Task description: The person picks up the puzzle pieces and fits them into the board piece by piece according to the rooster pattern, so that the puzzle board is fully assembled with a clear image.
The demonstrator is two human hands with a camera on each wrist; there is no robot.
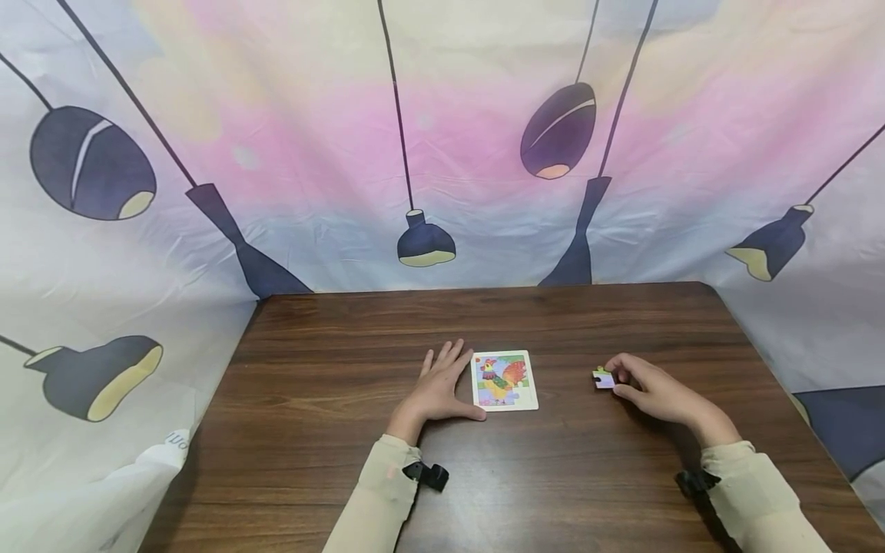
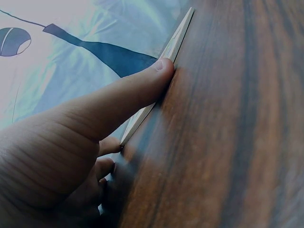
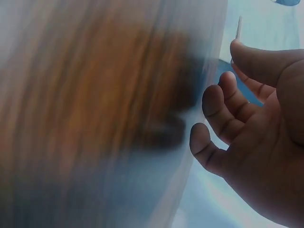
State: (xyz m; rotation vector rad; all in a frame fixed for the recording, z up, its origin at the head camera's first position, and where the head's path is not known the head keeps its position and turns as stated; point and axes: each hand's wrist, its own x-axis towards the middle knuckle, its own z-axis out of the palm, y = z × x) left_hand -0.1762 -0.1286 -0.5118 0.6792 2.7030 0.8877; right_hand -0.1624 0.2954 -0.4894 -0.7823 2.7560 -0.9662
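Observation:
A small jigsaw puzzle [image 1: 501, 380] with a rooster picture lies flat in a white frame. Bare pale board shows at its lower right corner. My left hand [image 1: 437, 390] rests at the puzzle's left side, fingers spread and fairly straight. In the left wrist view, the thumb touches the near edge of the puzzle frame [image 2: 183, 35]. Off to the right, my right hand [image 1: 658, 393] pinches a puzzle piece [image 1: 604, 379], lilac with some green, between thumb and index finger. Seen edge-on in the right wrist view, the piece [image 3: 239, 28] is a thin sliver; the other fingers curl loosely below.
The puzzle lies on a dark wood-grain table [image 1: 311, 384]. A pastel cloth backdrop [image 1: 325, 153] printed with hanging lamps encloses the back and sides. Each wrist wears a black strap device, the left one [image 1: 430, 476] near the tabletop.

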